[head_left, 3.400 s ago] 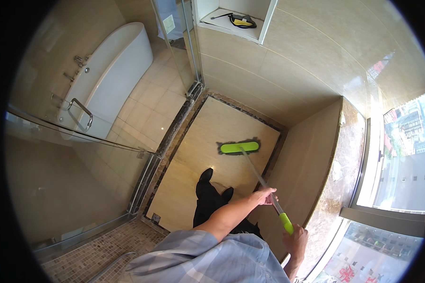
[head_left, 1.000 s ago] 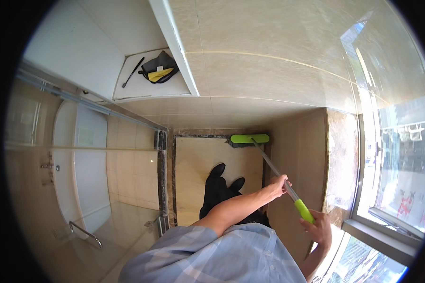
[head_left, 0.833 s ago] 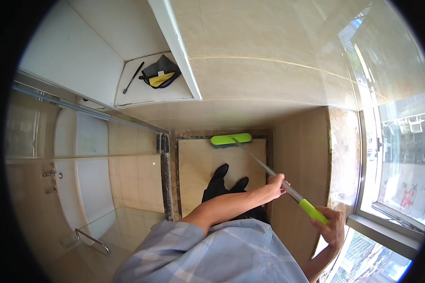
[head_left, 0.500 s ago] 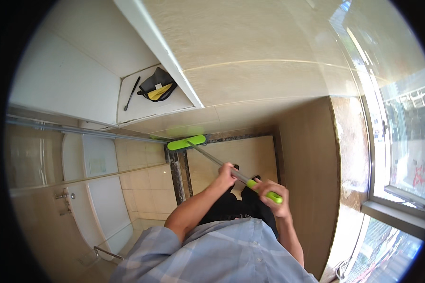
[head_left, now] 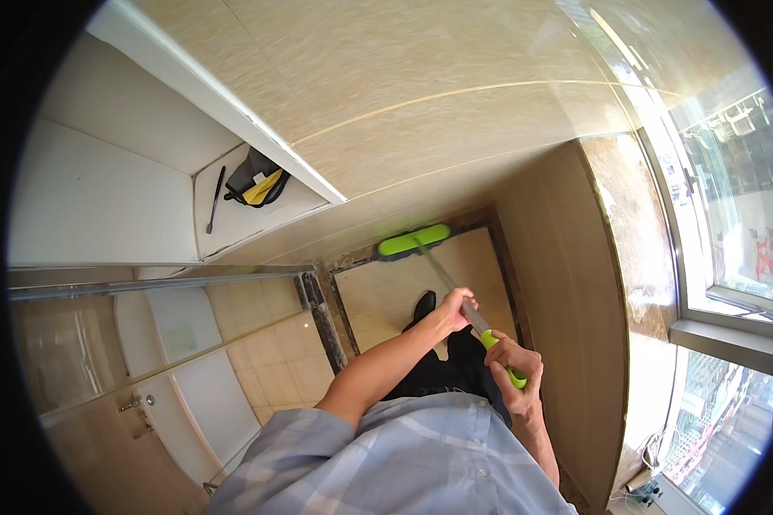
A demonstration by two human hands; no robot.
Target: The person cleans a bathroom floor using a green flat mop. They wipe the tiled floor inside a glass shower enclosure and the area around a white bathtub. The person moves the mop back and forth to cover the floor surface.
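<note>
The left hand [head_left: 458, 312] has its fingers clamped on the pole [head_left: 439, 270], the right hand [head_left: 519, 365] on the grip [head_left: 489, 338], while the mop head [head_left: 414, 242] lies beside the wall [head_left: 455, 129].

The right hand [head_left: 519, 366] partly hides the green grip [head_left: 489, 338].

**Your count, kind by kind**

You have two bare hands: one left hand [head_left: 459, 309] and one right hand [head_left: 517, 371]. You have one mop, counted as one green head [head_left: 404, 244], one metal pole [head_left: 438, 271] and one green grip [head_left: 489, 339]. You wear one plaid shirt [head_left: 386, 455] and one pair of black trousers [head_left: 419, 376]; one dark shoe [head_left: 423, 307] shows. Around you, count one white niche [head_left: 94, 197], one pouch [head_left: 263, 187] in grey and yellow, one thin black rod [head_left: 216, 199], one white bathtub [head_left: 210, 399] and two window panes, one upper pane [head_left: 734, 232] and one lower pane [head_left: 721, 421].
</note>
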